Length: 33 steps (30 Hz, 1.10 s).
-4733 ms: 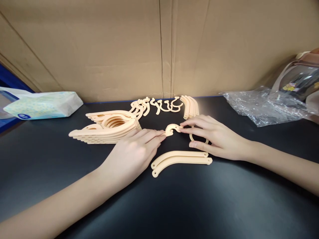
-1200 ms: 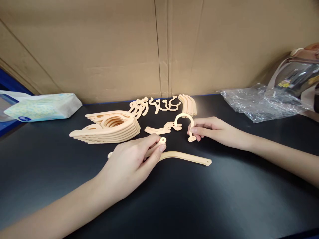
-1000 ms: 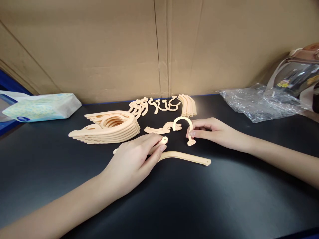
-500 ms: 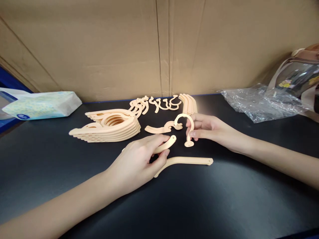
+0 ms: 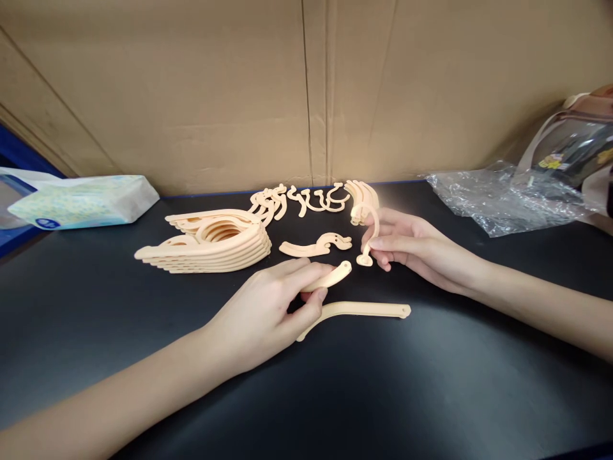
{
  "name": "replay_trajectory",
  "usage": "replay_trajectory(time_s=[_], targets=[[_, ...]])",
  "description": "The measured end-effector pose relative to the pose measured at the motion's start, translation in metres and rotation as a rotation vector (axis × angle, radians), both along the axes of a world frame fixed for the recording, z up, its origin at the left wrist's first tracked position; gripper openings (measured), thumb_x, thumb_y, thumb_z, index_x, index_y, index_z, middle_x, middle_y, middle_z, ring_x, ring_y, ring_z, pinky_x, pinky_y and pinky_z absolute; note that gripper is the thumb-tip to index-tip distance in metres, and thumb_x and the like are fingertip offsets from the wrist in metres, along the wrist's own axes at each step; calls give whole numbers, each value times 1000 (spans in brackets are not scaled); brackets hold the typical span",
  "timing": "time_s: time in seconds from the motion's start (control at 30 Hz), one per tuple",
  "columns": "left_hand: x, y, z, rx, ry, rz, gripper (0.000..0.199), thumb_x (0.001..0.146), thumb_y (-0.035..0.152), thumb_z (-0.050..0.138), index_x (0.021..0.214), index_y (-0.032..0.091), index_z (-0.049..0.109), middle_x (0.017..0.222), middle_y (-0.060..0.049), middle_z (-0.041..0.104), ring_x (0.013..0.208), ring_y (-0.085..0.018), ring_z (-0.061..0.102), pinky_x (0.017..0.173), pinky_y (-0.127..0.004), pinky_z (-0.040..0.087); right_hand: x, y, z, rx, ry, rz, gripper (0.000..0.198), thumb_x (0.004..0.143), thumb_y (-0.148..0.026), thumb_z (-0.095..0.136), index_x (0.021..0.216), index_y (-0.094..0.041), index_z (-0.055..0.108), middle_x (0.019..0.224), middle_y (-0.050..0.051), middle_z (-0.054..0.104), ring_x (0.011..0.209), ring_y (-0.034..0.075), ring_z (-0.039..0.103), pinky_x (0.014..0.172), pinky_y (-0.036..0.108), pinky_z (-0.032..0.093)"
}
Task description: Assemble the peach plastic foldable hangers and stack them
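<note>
Between the thumb and fingers of my left hand (image 5: pixel 272 306) is a cream plastic hanger arm (image 5: pixel 338 275), its holed end pointing right. My right hand (image 5: pixel 414 252) pinches a curved hanger hook (image 5: pixel 375 223) by its lower shank, with the round foot hanging down. The hook and the arm are apart. A second, longer hanger arm (image 5: pixel 364 308) lies on the black table below my left fingers, its left end by my thumb. Just beyond my left hand rests a wavy cream hanger piece (image 5: pixel 316 245) with a notched right end.
A stack of cream hanger pieces (image 5: pixel 225 255) sits at the left. Several loose hooks (image 5: pixel 325 201) and a bundle of arms (image 5: pixel 361 191) lie along the back, before a cardboard wall (image 5: pixel 230 96). A tissue pack (image 5: pixel 90 201) is far left; clear plastic wrap (image 5: pixel 498 198) and a transparent bag (image 5: pixel 569 147) are right.
My right hand has moved the hook slightly right and away, off the wavy piece. The arm in my left hand has shifted a little to the right.
</note>
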<state>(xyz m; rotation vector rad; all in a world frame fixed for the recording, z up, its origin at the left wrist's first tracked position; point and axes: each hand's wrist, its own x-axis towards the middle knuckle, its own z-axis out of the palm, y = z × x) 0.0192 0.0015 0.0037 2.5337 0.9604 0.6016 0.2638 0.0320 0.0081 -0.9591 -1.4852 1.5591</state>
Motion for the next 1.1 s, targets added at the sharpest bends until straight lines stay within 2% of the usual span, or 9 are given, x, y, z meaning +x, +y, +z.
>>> replay_trajectory(time_s=[0.13,0.5,0.7,0.9,1.1], targets=[[1,0,0,22,1,-33,23,95,14,45,110,17,62,84,1,56,75,-11,51,67,-23,40,0,-1,0,30,-39,16,34,82,-22,69,112,-19,52,78,-2,59,64,9,46,64,25,40],[0,-1,1,118,-51,-96,24,95,11,48,116,18,59,94,-1,60,85,-12,57,75,-21,44,0,-1,-1,45,-55,67,35,83,-25,69,115,-20,54,79,-2,63,65,9,49,69,26,42],[-1,-1,-1,190,-8,-91,28,98,16,47,124,14,58,96,-4,62,90,-15,57,77,-25,44,-1,0,-1,28,-8,78,32,83,-21,70,112,-20,57,89,-1,67,72,10,56,71,27,45],[0,2,-3,274,22,-88,31,99,16,46,127,13,57,98,-6,63,90,-18,57,78,-28,45,-1,0,-1,10,-21,41,35,80,-25,73,110,-19,56,84,-1,65,70,10,54,67,26,44],[0,1,-6,258,52,-90,35,98,10,45,132,14,53,94,-4,60,88,-17,56,72,-26,46,-1,1,-3,17,-90,12,40,79,-30,75,111,-19,55,80,-3,60,63,9,51,59,25,43]])
